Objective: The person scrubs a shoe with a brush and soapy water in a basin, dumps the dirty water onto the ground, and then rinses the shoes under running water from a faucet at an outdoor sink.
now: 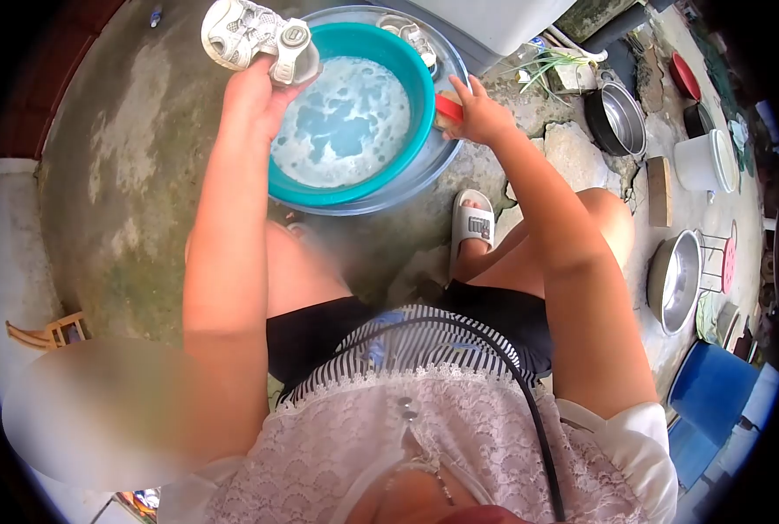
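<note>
My left hand (263,92) grips a white sports sandal (249,37) with a strap and a round buckle, raised above the left rim of a teal basin (423,87). Cloudy, foamy water (341,122) fills the basin. To the right of it, my right hand (484,113) is closed on what looks like a scrubbing brush (449,106), red with a tan side; some fingers stick out. The teal basin sits inside a wider metal basin (446,162). A second white shoe (414,39) lies in the metal basin, behind the teal rim.
A pale grey cabinet-like block (494,31) stands just behind the basins. Along the right are a dark pot (616,118), a white bucket (706,162), a metal bowl (674,281) and a blue tub (713,389). A small wooden stool (57,332) is at left.
</note>
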`<control>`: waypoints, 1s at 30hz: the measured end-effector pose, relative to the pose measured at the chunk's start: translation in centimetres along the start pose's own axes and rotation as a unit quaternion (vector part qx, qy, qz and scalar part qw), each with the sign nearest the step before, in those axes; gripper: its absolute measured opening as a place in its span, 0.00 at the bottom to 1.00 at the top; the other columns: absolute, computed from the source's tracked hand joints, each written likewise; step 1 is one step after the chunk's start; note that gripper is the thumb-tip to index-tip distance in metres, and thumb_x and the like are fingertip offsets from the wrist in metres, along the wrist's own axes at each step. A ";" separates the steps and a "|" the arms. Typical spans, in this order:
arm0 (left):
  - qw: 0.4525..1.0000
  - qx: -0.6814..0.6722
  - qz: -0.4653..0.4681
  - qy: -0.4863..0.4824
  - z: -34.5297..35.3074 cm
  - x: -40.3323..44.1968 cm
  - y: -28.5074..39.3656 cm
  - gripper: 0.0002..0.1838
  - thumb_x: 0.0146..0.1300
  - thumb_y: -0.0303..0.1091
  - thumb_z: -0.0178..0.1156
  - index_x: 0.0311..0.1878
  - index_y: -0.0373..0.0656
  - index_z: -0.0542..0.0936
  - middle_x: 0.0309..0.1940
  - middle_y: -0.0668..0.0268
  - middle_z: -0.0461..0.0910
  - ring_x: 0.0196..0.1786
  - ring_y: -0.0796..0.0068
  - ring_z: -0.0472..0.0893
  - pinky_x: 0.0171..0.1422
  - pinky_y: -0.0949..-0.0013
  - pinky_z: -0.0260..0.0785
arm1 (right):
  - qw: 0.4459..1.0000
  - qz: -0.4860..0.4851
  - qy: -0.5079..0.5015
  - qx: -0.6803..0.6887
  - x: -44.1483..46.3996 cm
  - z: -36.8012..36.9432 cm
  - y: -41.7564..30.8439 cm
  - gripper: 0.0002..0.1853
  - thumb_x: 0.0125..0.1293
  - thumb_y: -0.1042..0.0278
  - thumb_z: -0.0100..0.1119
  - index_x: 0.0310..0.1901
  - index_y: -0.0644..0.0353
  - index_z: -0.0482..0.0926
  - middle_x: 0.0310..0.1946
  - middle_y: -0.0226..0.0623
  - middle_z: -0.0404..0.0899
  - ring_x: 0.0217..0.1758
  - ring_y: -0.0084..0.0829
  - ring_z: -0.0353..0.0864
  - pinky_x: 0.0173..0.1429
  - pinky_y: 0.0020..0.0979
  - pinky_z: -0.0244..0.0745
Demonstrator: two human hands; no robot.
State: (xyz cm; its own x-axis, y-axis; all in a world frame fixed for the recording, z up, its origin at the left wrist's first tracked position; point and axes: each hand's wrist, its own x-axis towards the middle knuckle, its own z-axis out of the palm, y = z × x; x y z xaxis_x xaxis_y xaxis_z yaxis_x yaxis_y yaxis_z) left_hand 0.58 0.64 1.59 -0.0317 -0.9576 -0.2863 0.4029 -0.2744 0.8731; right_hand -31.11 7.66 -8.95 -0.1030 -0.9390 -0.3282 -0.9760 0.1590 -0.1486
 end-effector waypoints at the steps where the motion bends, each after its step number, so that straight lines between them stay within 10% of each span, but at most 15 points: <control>1: 1.000 0.014 0.003 -0.002 0.5 -0.4 0.1 0.18 0.79 0.29 0.46 0.67 0.34 0.71 0.64 0.50 0.76 0.64 0.51 0.79 0.67 0.38 0.78 | 1.000 0.006 -0.010 0.003 -0.1 1.0 0.1 0.64 0.48 0.42 0.80 0.82 0.29 0.45 0.84 0.38 0.44 0.75 0.45 0.70 0.72 0.47 0.72; 7: 1.000 0.018 0.007 -0.006 0.4 -0.1 -0.3 0.19 0.79 0.29 0.46 0.68 0.33 0.71 0.65 0.50 0.75 0.65 0.52 0.78 0.67 0.40 0.78 | 0.987 -0.018 0.102 0.120 1.5 5.3 1.6 0.47 0.49 0.47 0.75 0.72 0.47 0.66 0.65 0.42 0.72 0.65 0.48 0.78 0.66 0.43 0.76; 13: 1.000 0.013 0.003 -0.010 0.5 -0.2 0.0 0.20 0.79 0.30 0.46 0.70 0.34 0.68 0.65 0.52 0.75 0.64 0.52 0.79 0.65 0.42 0.79 | 0.972 -0.044 0.143 0.179 4.7 6.3 3.0 0.47 0.46 0.45 0.75 0.68 0.56 0.70 0.59 0.48 0.77 0.62 0.48 0.81 0.65 0.42 0.77; 16: 1.000 0.024 -0.003 -0.006 0.9 -0.2 0.1 0.20 0.79 0.30 0.46 0.70 0.34 0.68 0.66 0.51 0.75 0.65 0.52 0.79 0.65 0.42 0.79 | 0.944 0.006 0.055 0.325 6.2 4.6 3.4 0.46 0.48 0.44 0.74 0.65 0.64 0.70 0.47 0.47 0.84 0.51 0.43 0.87 0.56 0.38 0.82; 17: 1.000 0.028 -0.006 -0.005 1.0 -0.2 0.1 0.20 0.79 0.30 0.46 0.70 0.34 0.68 0.66 0.51 0.75 0.65 0.52 0.79 0.65 0.42 0.79 | 0.918 0.000 -0.005 0.396 5.3 3.0 3.7 0.41 0.54 0.40 0.72 0.61 0.66 0.74 0.40 0.41 0.86 0.36 0.32 0.89 0.36 0.31 0.81; 21: 0.999 0.032 -0.009 -0.010 0.8 0.3 0.0 0.20 0.79 0.30 0.47 0.69 0.34 0.69 0.64 0.51 0.76 0.64 0.53 0.80 0.65 0.43 0.80 | 0.758 0.086 -0.130 0.634 5.3 3.0 6.6 0.31 0.64 0.35 0.66 0.51 0.57 0.83 0.38 0.34 0.87 0.27 0.19 0.83 0.21 0.23 0.63; 30: 0.999 0.042 -0.003 -0.011 0.6 0.3 0.3 0.19 0.78 0.30 0.48 0.68 0.35 0.71 0.63 0.53 0.78 0.63 0.55 0.81 0.64 0.46 0.80 | 0.879 0.134 0.044 0.456 4.3 2.7 5.9 0.38 0.59 0.31 0.68 0.53 0.63 0.83 0.36 0.40 0.87 0.34 0.30 0.87 0.38 0.33 0.78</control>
State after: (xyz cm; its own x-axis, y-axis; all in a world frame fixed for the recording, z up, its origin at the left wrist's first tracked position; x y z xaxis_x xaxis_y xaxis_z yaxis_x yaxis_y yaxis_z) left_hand 0.16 0.25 2.02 -0.0538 -0.9572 -0.2844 0.3252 -0.2861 0.9013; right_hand -36.76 5.40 -13.76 -0.3592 -0.8438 -0.3987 -0.3597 0.5194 -0.7751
